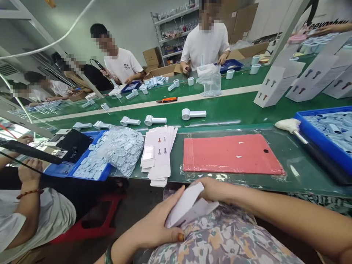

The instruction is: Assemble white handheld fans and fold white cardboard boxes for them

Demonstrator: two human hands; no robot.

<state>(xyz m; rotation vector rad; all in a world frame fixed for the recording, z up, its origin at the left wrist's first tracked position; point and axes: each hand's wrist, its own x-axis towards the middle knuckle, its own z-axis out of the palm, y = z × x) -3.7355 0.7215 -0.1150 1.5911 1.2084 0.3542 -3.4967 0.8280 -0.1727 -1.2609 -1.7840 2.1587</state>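
A small white cardboard box (184, 209) with loose flaps sits tilted in my lap. My left hand (155, 222) wraps round its left side, thumb below and fingers along the back. At the box's far upper right, my right hand (213, 189) grips the flap end; its fingertips are mostly hidden by the card. Just beyond, on the bench, lie a red mat (225, 154) taped under clear film and a stack of flat printed white boxes (162, 152) with a few small white cards on top.
A clear bag (125, 150) of pale blue parts and a blue tray (103, 172) stand left. On the right are a brush (310, 143) and another blue tray (299, 114). White handheld pieces (194, 114) line the green conveyor (233, 106). Co-workers sit left and opposite.
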